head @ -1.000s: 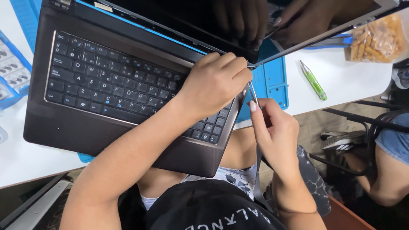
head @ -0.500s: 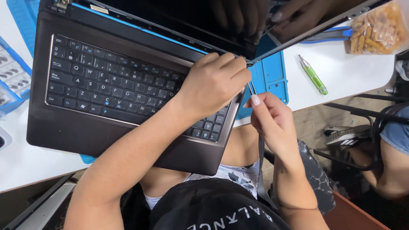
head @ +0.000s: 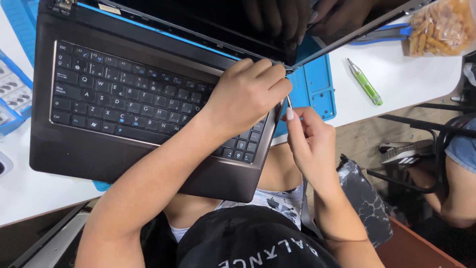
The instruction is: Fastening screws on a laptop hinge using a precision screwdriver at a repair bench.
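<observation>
A dark brown laptop (head: 148,104) lies open on a blue work mat (head: 317,84), with its black screen (head: 223,20) tilted back. My left hand (head: 248,94) rests on the right end of the keyboard, fingers curled over the screen's lower right corner by the hinge. My right hand (head: 310,139) hovers just off the laptop's right edge. It pinches a thin silver tool (head: 289,101) whose tip points up at that same corner, right beside my left knuckles.
On the white table (head: 406,84) lie a green pen-shaped screwdriver (head: 364,82), a blue-handled tool (head: 382,33) and a clear bag of orange pieces (head: 439,27). A blue parts tray (head: 12,94) sits at the left. Another person's leg (head: 461,173) and a shoe (head: 404,154) are at the right.
My right hand has risen slightly with the silver tool towards the screen's corner. My left hand stays curled on that corner.
</observation>
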